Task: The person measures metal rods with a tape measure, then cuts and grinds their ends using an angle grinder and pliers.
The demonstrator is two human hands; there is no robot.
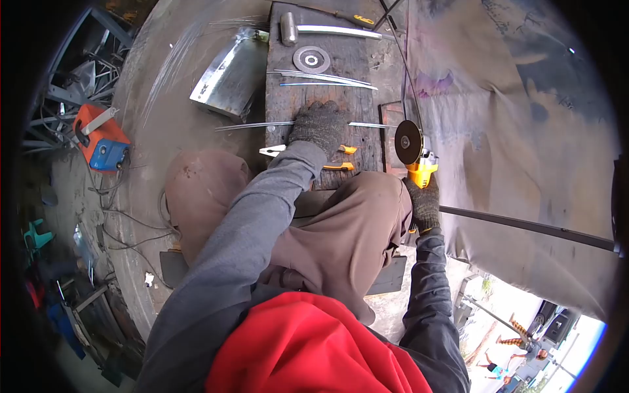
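My left hand, in a dark knitted glove, presses with curled fingers on thin metal rods lying across a worn wooden bench. The rods come out on both sides of the hand. In my gloved right hand is a yellow angle grinder with a dark disc, held beside the bench. Pliers lie partly hidden under my left forearm, and an orange-and-black cutter is near them. Beyond lie more rods, a round abrasive disc and a hammer.
A shiny metal piece stands left of the bench. An orange-and-blue machine and cables are farther left. A large draped sheet hangs at the right, above a dark bar. People are at the far lower right.
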